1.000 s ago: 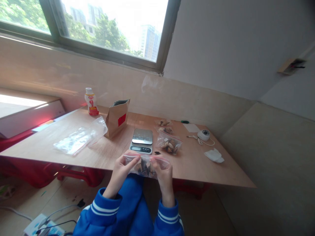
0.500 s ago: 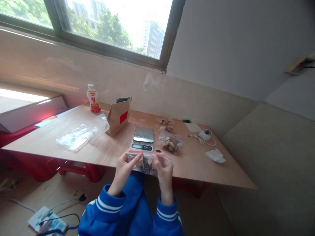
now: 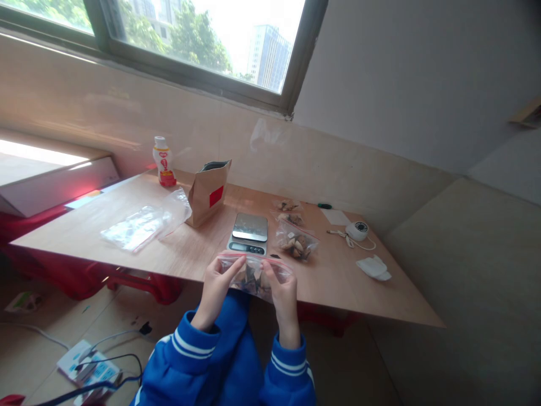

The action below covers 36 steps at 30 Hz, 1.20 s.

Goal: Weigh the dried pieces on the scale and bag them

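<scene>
A clear zip-lock bag [image 3: 253, 277] with a red seal strip hangs at the table's front edge, with brown and dark dried pieces inside. My left hand [image 3: 217, 285] pinches its top edge on the left, thumb along the seal. My right hand [image 3: 281, 286] grips the same edge on the right. Just beyond the bag lies a digital kitchen scale [image 3: 250, 228] with nothing on its plate. Right of the scale sits another zip-lock bag [image 3: 297, 245] of similar pieces, with two smaller filled bags [image 3: 289, 219] behind it.
On the table [image 3: 338, 270], an upright kraft paper pouch [image 3: 209, 194] stands left of the scale. Empty plastic bags [image 3: 139, 228] lie farther left, near a bottle [image 3: 164, 163]. At the right are a white round corded device [image 3: 355, 231], a crumpled tissue [image 3: 374, 268] and a green pen [image 3: 324, 206].
The camera view has shifted slightly. Both hands still hold the bag's top edge, with little visible movement along the seal.
</scene>
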Each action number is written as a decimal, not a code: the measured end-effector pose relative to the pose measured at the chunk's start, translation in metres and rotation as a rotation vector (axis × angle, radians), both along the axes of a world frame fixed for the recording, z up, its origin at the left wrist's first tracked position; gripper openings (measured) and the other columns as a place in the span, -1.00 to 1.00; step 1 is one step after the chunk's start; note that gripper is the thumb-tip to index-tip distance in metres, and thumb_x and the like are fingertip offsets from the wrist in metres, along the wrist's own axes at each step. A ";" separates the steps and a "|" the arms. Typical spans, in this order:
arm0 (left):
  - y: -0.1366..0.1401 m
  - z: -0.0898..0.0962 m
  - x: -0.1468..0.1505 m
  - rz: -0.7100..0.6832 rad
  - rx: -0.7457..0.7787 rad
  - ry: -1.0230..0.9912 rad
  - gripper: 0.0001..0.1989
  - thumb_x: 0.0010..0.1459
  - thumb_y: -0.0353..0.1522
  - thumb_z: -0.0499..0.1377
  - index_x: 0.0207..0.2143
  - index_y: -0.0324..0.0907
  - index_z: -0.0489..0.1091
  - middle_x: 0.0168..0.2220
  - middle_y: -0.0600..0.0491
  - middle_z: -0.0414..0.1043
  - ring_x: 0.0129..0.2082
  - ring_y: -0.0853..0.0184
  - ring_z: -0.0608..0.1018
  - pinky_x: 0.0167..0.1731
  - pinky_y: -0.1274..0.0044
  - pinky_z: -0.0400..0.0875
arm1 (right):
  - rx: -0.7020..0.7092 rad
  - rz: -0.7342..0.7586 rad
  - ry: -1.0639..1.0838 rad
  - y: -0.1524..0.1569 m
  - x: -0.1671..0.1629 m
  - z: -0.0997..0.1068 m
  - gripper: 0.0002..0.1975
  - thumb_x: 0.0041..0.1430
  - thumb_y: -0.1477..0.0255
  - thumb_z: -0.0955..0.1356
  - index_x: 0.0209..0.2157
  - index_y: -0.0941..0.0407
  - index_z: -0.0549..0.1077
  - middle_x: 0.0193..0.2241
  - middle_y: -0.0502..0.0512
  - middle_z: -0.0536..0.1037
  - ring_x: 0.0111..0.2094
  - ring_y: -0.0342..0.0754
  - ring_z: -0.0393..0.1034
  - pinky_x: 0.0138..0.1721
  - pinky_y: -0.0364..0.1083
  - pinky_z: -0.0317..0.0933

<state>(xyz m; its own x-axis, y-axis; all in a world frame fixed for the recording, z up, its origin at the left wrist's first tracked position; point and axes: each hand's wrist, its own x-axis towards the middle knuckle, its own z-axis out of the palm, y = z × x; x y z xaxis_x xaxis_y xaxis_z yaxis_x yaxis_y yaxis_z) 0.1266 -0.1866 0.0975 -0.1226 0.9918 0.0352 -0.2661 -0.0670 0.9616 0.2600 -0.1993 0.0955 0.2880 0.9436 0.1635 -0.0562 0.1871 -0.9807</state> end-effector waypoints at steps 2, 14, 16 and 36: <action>0.000 -0.001 0.000 0.000 -0.001 -0.012 -0.71 -0.03 -0.22 0.31 -0.30 -0.24 0.49 -0.32 0.02 0.57 -0.24 0.27 0.57 -0.19 0.51 0.45 | -0.006 0.008 0.000 0.000 0.000 0.000 -0.73 0.05 0.23 0.43 -0.37 0.18 0.55 -0.48 0.10 0.60 -0.42 -0.02 0.50 -0.32 -0.09 0.38; 0.005 -0.004 -0.003 0.026 -0.038 -0.036 -0.68 -0.06 -0.20 0.32 -0.31 -0.25 0.48 -0.35 0.01 0.56 -0.27 0.26 0.57 -0.21 0.50 0.44 | -0.016 0.041 -0.024 0.004 -0.002 -0.006 -0.75 0.06 0.26 0.43 -0.35 0.17 0.57 -0.39 0.12 0.63 -0.32 0.01 0.53 -0.23 -0.06 0.38; 0.006 -0.005 -0.003 0.025 -0.037 -0.036 -0.69 -0.06 -0.20 0.32 -0.31 -0.24 0.49 -0.35 0.01 0.56 -0.27 0.27 0.57 -0.21 0.50 0.43 | -0.012 0.048 -0.017 0.004 -0.002 -0.006 -0.76 0.07 0.26 0.43 -0.35 0.17 0.57 -0.40 0.11 0.63 -0.33 0.01 0.53 -0.23 -0.06 0.38; 0.002 -0.002 0.000 -0.017 -0.062 -0.087 -0.66 -0.06 -0.20 0.33 -0.27 -0.25 0.47 -0.32 0.01 0.55 -0.23 0.25 0.56 -0.18 0.48 0.43 | -0.023 0.014 0.008 0.002 0.001 -0.004 -0.73 0.04 0.25 0.45 -0.34 0.18 0.57 -0.37 0.13 0.63 -0.30 0.03 0.53 -0.20 -0.05 0.38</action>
